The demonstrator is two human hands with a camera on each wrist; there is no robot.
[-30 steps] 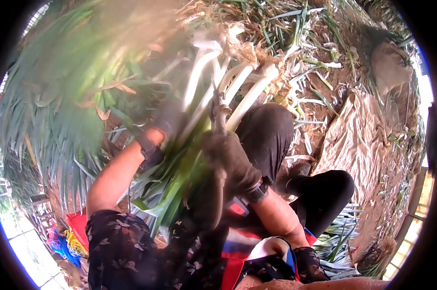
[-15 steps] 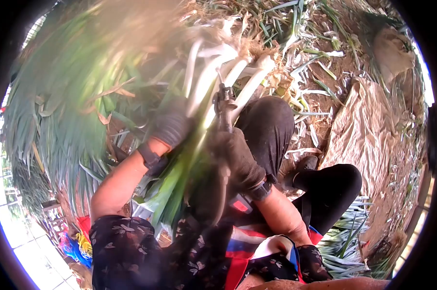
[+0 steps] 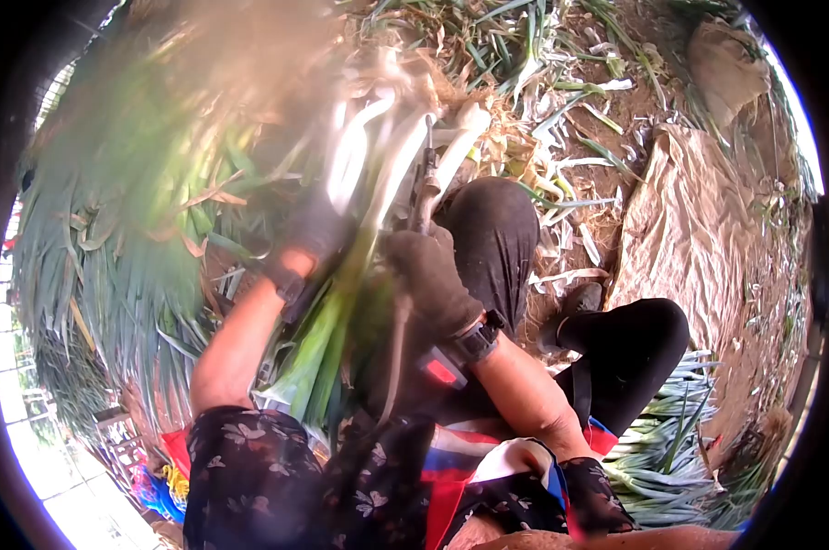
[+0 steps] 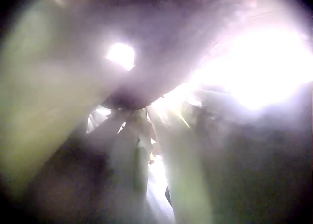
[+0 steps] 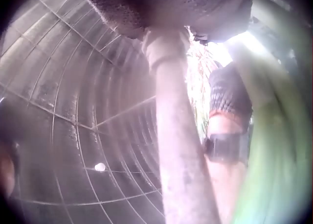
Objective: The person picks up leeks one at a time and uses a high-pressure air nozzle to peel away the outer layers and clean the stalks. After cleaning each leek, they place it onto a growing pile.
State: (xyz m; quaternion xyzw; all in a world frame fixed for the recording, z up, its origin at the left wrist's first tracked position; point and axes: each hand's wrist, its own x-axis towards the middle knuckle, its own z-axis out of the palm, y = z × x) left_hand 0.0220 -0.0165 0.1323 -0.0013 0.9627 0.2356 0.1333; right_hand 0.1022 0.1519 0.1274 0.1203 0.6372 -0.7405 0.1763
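Note:
Long green onions (image 3: 392,179) with white shafts lie across the lap, roots pointing away and leaves toward the body. My gloved left hand (image 3: 315,225), blurred, grips shafts at the left of the bunch. In the left wrist view, pale and green stalks (image 4: 181,170) fill the space below the dark glove. My gloved right hand (image 3: 433,280) grips an air blow gun (image 3: 426,183) whose thin nozzle points away over the white shafts. A pale hose (image 5: 178,126) runs down from the right glove in the right wrist view. The stalks partly hide the left fingers.
A big pile of green onions (image 3: 93,247) spreads at the left. Peeled skins and leaf scraps (image 3: 561,165) litter the soil ahead. A crumpled beige sheet (image 3: 685,238) lies to the right, and more green onions (image 3: 662,449) lie behind the bent leg (image 3: 616,357).
The left hand has moved slightly left with shafts, which now stand apart from those near the nozzle. The right hand still holds the blow gun, its nozzle shifting slightly along the shafts.

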